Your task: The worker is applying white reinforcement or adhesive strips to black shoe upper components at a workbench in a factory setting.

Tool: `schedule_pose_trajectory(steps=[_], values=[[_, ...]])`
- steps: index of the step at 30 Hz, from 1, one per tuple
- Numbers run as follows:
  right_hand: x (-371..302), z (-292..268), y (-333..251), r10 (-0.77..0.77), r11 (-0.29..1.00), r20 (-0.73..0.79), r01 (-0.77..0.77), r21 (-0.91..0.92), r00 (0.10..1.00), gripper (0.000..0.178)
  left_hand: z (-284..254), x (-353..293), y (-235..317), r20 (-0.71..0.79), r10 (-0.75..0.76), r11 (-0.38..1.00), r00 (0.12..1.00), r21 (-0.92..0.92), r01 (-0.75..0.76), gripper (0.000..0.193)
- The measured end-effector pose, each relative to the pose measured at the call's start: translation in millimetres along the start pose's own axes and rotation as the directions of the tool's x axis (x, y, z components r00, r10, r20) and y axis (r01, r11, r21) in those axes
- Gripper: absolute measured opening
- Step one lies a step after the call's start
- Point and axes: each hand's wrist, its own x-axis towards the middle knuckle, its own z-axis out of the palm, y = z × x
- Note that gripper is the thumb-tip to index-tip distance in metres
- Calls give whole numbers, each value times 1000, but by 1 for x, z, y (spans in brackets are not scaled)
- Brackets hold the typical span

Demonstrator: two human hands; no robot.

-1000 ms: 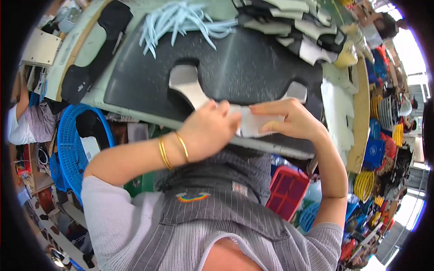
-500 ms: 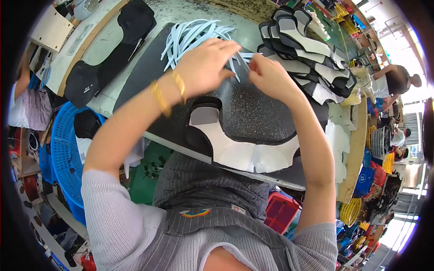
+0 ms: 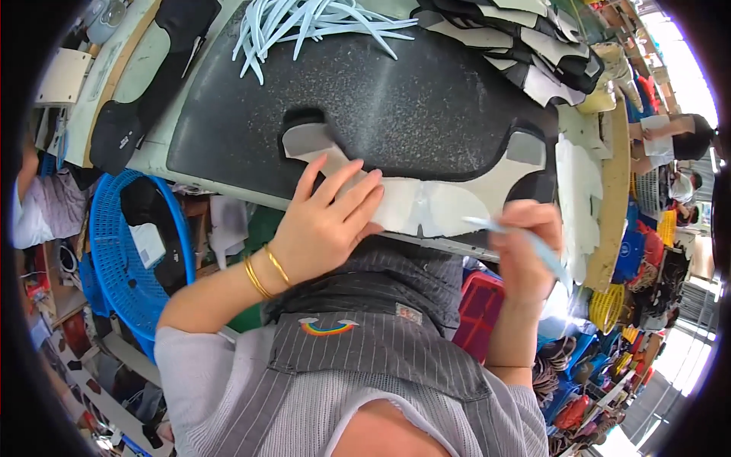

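Observation:
A curved white piece with black edging (image 3: 453, 199) lies along the near edge of a dark speckled board (image 3: 365, 87). Its two ends have grey patches and point away from me. My left hand (image 3: 324, 217) rests on the left half of this piece, fingers stretched out and apart. Above its right half, my right hand (image 3: 525, 247) is closed on a light blue strip (image 3: 560, 270). One pointed end of the strip reaches toward the middle of the piece. A pile of similar light blue strips (image 3: 304, 23) sits at the board's far left.
Black-and-white curved pieces (image 3: 525, 46) are stacked at the far right. A long black piece (image 3: 156, 76) lies on the left of the table. Below it stands a blue plastic basket (image 3: 114, 259). White sheets (image 3: 575, 206) lie right of the board; a red crate (image 3: 480, 308) sits under the table.
Both hands have come back from the strip pile toward me. My left hand is now on the curved piece; my right hand has a light blue strip over its right side.

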Motion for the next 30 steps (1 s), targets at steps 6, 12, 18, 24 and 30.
schedule_pose_trajectory(steps=[6, 12, 18, 24, 30], values=[[6, 73, 51, -105, 791, 121, 156, -592, 987, 14, 14, -29, 11, -53, -48, 998, 997, -33, 47, 48], [3, 96, 72, 65, 852, -19, -66, -519, 998, 9, 19, -33, 0, -102, -63, 985, 993, -164, 46, 57], [12, 105, 81, -46, 805, 16, 46, -592, 999, 8, 19, -37, -11, -162, -105, 966, 981, -251, 62, 59], [14, 108, 74, 87, 802, -75, -115, -586, 993, 11, 19, -34, -17, -198, -138, 945, 971, -320, 69, 61], [18, 101, 63, 154, 781, -64, -161, -603, 986, 11, 8, -26, -20, -57, -114, 944, 992, -318, 90, 56]])
